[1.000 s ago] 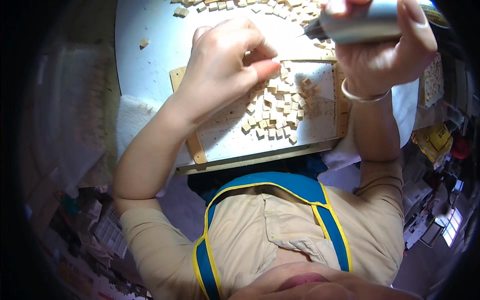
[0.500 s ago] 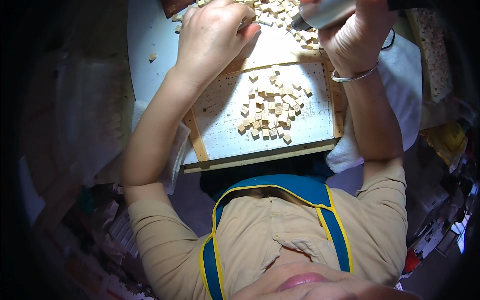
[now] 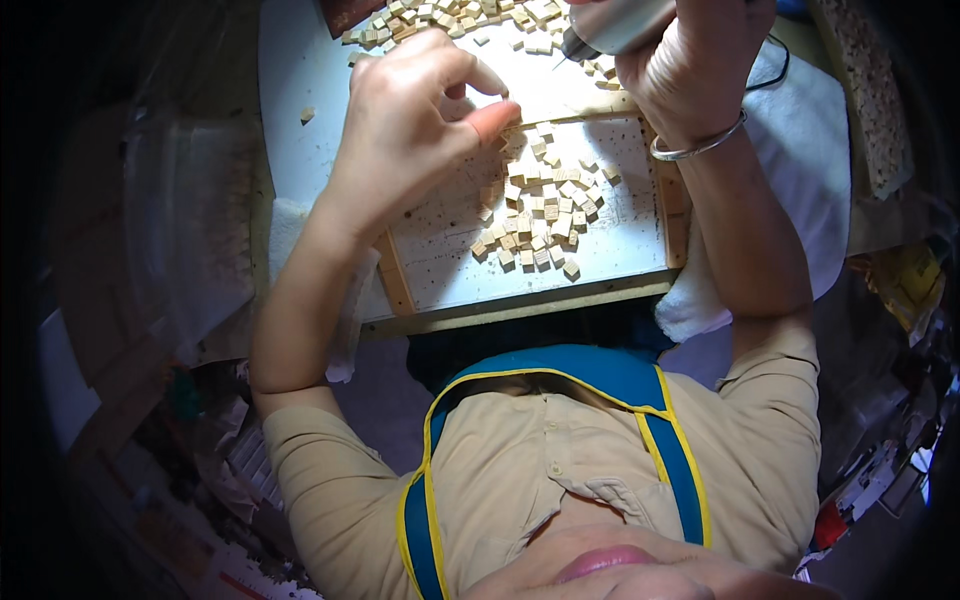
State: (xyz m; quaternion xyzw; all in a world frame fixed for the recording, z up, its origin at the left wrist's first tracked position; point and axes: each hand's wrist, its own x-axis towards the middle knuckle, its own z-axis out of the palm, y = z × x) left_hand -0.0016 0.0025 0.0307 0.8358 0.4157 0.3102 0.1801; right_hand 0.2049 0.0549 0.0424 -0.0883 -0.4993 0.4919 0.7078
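Left hand [image 3: 408,108] now back from far cubes [image 3: 540,42], handling apparently shifting toward near cubes [image 3: 551,212]; pinch contents unclear, right hand [image 3: 682,80] grasping grey tool [image 3: 622,24].

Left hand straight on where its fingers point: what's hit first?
Likely the far wooden strip, just right of the left hand; depth is unclear, so the hand might pass above it.

The wooden cubes [image 3: 551,212] were pale tan. The board [image 3: 625,235] was white with dark specks; the apron [image 3: 560,368], teal with yellow edging; the shirt [image 3: 490,440], plain beige.
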